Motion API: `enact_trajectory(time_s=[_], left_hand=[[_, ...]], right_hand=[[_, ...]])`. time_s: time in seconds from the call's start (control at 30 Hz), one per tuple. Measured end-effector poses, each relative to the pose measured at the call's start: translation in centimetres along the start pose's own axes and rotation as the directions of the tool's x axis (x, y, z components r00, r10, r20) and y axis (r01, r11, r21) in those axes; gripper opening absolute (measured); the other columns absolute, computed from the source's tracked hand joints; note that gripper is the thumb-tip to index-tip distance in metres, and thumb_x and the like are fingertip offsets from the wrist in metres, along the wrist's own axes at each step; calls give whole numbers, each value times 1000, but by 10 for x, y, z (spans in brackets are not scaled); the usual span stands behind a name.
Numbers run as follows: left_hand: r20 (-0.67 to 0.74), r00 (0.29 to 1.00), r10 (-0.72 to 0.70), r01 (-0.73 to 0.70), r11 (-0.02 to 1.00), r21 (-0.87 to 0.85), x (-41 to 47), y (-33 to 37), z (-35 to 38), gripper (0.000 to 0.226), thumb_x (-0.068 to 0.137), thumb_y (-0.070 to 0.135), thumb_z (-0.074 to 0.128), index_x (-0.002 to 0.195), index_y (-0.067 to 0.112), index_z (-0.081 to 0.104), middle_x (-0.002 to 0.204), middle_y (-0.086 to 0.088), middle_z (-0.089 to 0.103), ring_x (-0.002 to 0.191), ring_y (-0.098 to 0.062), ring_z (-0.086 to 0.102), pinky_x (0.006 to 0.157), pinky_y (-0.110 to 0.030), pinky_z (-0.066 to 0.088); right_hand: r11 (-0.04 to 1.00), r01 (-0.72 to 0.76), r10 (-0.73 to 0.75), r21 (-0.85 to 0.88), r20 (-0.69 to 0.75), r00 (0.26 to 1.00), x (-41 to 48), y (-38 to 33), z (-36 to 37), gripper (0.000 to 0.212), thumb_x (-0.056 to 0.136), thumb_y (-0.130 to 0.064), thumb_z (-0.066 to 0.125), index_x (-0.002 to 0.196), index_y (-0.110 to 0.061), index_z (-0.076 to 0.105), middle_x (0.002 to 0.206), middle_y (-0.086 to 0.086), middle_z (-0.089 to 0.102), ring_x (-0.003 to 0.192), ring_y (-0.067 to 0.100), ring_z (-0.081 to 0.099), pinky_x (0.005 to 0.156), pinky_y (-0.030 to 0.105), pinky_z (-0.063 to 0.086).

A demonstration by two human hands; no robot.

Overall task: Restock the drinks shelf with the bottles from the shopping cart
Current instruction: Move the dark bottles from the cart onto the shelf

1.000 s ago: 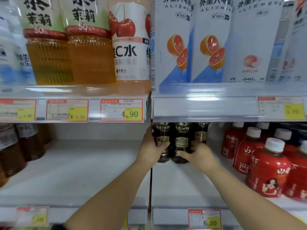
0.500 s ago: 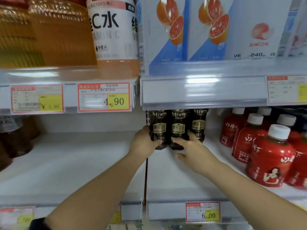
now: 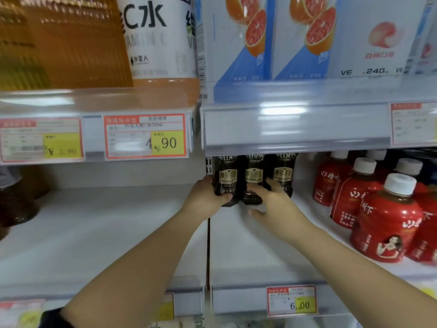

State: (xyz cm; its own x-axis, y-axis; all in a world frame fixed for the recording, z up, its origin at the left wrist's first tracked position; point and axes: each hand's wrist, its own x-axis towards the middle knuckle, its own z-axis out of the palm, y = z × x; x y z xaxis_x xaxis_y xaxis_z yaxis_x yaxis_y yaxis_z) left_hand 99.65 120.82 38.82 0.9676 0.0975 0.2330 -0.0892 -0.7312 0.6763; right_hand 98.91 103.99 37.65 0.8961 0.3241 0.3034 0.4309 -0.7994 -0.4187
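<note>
Now, left grip [image 3: 208, 197] curls round the leftmost coffee bottle [image 3: 225, 181], standing far back on the shelf [image 3: 236, 247]; right grip [image 3: 276, 205] lies loose, straight fingers [image 3: 260, 189] touching the middle coffee bottle [image 3: 254, 177].

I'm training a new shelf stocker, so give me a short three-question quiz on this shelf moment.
1. How many dark coffee bottles stand side by side?
2. True or false: the red bottles to their right are lying on their sides.
3. The left hand grips which coffee bottle? A the leftmost, B the middle, C the rightmost.
Key: 1 three; 2 false, they stand upright; 3 A.
</note>
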Motion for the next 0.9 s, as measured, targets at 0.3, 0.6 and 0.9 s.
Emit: enact_trajectory(time_s=[0.3, 0.6, 0.9], left_hand=[[-321, 913, 252, -239, 968, 80, -134, -52, -71, 26, 88, 31, 58, 114, 33, 58, 106, 21, 58, 94, 1, 57, 84, -28, 49], [-510, 858, -55, 92, 995, 46, -311, -212, -168, 20, 92, 19, 55, 111, 21, 62, 100, 21, 55, 95, 15, 50, 82, -4, 39], [-515, 489, -704, 669, 681, -297, -504, -385, -187, 21, 90, 14, 57, 106, 27, 63, 98, 17, 62, 93, -3, 60, 84, -23, 49]], right_hand=[[896, 356, -318, 266, -177, 932, -58, -106, 32, 21, 81, -16, 62, 100, -21, 69, 89, -12, 67, 78, 1, 59, 72, 5, 41], [733, 455, -583, 506, 120, 804, -105, -292, 176, 15, 83, -15, 65, 96, -22, 71, 85, -13, 67, 80, -2, 58, 72, 6, 42], [753, 389, -655, 530, 556, 512, -190, -427, 390, 16, 86, -16, 63, 100, -16, 70, 88, -1, 70, 78, 15, 63, 74, 27, 50]])
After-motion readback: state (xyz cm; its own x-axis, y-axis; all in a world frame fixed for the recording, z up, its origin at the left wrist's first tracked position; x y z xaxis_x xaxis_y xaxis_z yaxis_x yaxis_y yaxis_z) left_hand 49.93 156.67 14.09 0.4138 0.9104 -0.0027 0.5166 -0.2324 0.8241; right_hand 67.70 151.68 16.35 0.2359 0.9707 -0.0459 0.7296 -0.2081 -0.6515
